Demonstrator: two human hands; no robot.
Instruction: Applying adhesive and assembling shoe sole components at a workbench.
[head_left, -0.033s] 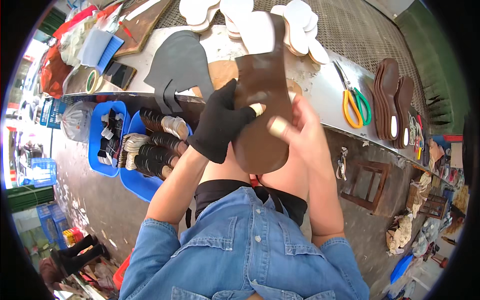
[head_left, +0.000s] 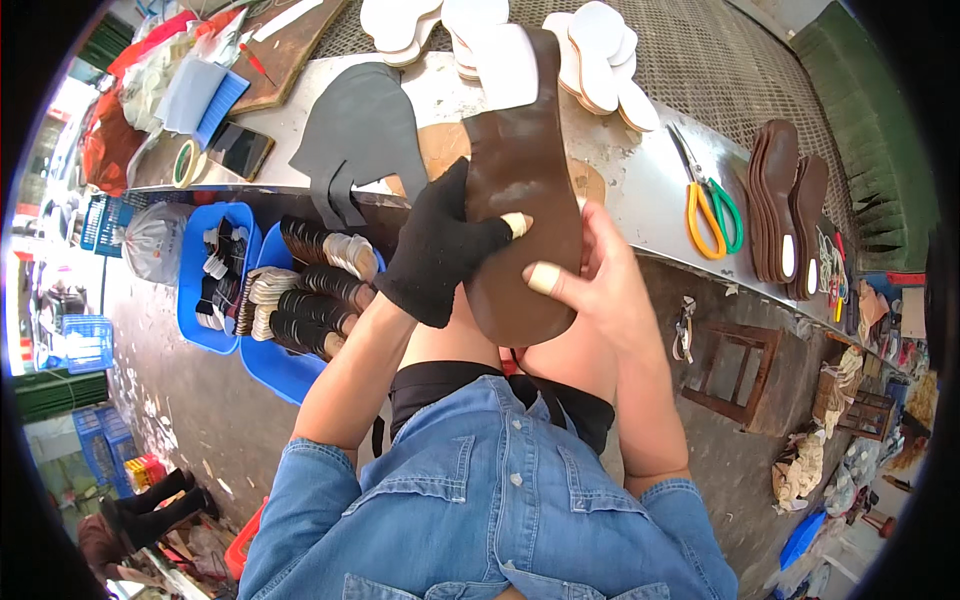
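Note:
A brown leather piece (head_left: 525,205), broad at the near end and with a narrow strip reaching up at the far end, is held over my lap at the table's front edge. My left hand (head_left: 440,245), in a black glove with the thumb tip bare, is closed on its left side, thumb on top. My right hand (head_left: 600,265) grips its right edge; the taped thumb lies on the leather and the fingertips are partly hidden behind it. Beyond it lie stacks of white insole shapes (head_left: 595,60), and to the left a cut grey sheet (head_left: 365,120).
Scissors (head_left: 705,200) with orange and green handles and stacked brown leather insoles (head_left: 772,205) lie on the metal table (head_left: 650,190) to the right. A phone (head_left: 240,150) and tape roll (head_left: 187,163) are at left. Blue bins (head_left: 275,370) with stacked pieces stand below.
My right hand has moved slightly left, its thumb coming onto the leather. The leather's far end has shifted a little toward the left and nearer me.

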